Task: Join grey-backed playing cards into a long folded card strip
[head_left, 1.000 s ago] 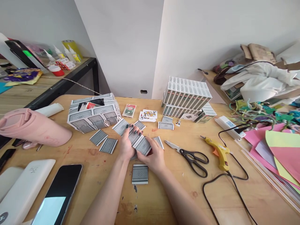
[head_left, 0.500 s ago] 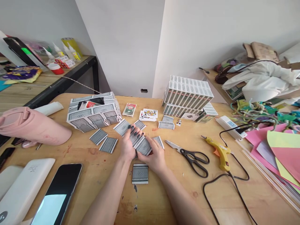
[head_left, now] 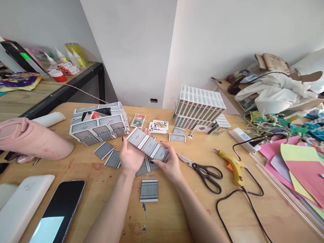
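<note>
Watching from afar through the head view, I saw the strip of cards (head_left: 150,145) raised between the two hands, tilted down toward the right, above some loose cards (head_left: 145,167) on the table (head_left: 157,222). My right hand (head_left: 170,163) pinched its right end between thumb and fingers. My left hand (head_left: 131,158) was spread, palm up, thumb clear of the strip and fingers passing behind it; I couldn't tell how firmly they bore on it. A single card (head_left: 149,190) lay nearer me. The scissors (head_left: 202,170) pointed their blades at my right hand, with the glue gun (head_left: 235,165) beyond them. A card-covered box (head_left: 100,130) stood past the left hand.
</note>
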Available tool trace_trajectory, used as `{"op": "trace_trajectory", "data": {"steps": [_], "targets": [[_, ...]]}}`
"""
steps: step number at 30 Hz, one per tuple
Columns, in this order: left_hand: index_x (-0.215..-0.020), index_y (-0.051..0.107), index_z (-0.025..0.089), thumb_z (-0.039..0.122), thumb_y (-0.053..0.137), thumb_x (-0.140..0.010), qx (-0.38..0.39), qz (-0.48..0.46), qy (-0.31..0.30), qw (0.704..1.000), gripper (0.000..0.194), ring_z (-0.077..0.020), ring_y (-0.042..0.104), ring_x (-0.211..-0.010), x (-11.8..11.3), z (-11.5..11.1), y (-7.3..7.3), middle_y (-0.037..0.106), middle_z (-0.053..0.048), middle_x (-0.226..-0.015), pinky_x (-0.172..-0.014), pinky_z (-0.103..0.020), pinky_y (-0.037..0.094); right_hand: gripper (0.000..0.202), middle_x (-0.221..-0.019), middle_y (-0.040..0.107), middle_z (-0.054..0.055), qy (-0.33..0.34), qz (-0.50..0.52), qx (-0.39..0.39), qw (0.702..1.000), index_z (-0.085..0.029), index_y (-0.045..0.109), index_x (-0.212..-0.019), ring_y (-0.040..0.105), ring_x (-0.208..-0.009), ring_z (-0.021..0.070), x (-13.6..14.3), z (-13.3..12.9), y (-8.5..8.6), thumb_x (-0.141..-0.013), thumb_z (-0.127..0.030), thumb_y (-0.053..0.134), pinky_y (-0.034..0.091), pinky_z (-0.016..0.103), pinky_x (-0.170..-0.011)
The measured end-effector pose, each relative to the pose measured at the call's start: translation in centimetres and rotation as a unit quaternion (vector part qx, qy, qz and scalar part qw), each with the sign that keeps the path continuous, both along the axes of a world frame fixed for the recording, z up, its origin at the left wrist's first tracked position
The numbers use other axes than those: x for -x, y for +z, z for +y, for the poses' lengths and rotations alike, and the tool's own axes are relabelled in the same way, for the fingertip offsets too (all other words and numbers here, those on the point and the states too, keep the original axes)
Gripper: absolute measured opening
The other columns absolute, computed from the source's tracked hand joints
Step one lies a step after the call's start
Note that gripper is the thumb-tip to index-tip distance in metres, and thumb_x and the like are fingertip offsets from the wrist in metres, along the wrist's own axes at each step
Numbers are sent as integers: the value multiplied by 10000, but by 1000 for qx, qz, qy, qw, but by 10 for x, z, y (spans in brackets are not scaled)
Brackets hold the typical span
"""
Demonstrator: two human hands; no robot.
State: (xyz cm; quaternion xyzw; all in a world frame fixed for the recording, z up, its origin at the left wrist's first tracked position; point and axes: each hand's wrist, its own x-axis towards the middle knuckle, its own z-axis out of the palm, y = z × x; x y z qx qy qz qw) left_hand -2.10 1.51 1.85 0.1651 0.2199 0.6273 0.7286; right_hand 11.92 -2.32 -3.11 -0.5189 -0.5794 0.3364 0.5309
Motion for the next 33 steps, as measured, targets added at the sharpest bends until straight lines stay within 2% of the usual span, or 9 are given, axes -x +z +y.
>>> {"op": "trace_trajectory", "data": {"steps": [3,6,10,14,17,21,27,30,33], "targets": [[-1082,592,216,353,523,-794,-4,-14,53,998,326,-248,588,-1003,11,6,-2,649,-86,-997,-888,-439,443,705,-1007,567,82,-1,47,16,999,-205,389,-1232,586,-869,216,2,1,-4,-631,-316,741,514,342,-724],[-987,614,178,195,506,-751,27,-28,89,995,260,-208,612,-886,14,11,-6,638,-60,-835,-875,-423,453,677,-979,554,64,-3,62,18,998,-205,397,-1196,578,-876,208,4,0,-3,-620,-291,742,511,340,-740],[-807,566,161,134,458,-721,62,-67,120,989,141,-141,581,-696,10,14,-12,570,-23,-717,-719,-322,488,514,-1036,560,69,10,-37,4,999,-211,514,-1117,549,-1003,229,6,-5,7,-640,-208,705,454,382,-889],[-700,469,171,128,433,-692,55,-126,130,982,56,-78,430,-504,6,13,-15,412,30,-575,-535,-215,411,471,-1023,569,65,10,-97,-7,995,-225,563,-1089,557,-993,226,8,-7,15,-637,-176,689,459,378,-892],[-690,436,176,124,429,-682,52,-139,137,979,53,-72,392,-489,4,11,-16,373,38,-567,-514,-201,382,465,-1013,573,61,16,-106,-2,994,-224,572,-1086,563,-978,219,8,-7,16,-639,-178,687,469,373,-875],[-690,422,184,151,451,-684,52,-97,147,983,44,-70,381,-479,3,9,-16,351,44,-565,-510,-203,374,466,-991,587,54,29,-107,-9,994,-221,578,-1071,575,-948,213,5,-6,16,-623,-182,698,480,364,-853],[-700,444,187,169,500,-672,41,-64,159,984,65,-65,401,-473,2,8,-19,377,52,-552,-521,-201,383,473,-1004,574,57,46,-92,-7,995,-218,571,-1084,565,-966,211,3,-6,17,-629,-193,698,462,368,-884],[-709,483,186,174,499,-675,59,-53,167,983,39,-81,470,-508,2,8,-18,458,38,-567,-576,-231,430,474,-1026,568,62,53,-85,-12,995,-216,562,-1086,557,-991,213,3,-5,17,-634,-188,701,452,373,-907],[-793,558,190,188,523,-669,55,7,159,986,129,-154,600,-697,5,6,-15,602,-10,-693,-729,-327,474,567,-1092,554,84,8,-69,-30,997,-218,506,-1147,540,-1050,237,2,-3,12,-625,-210,726,454,401,-913]]}}
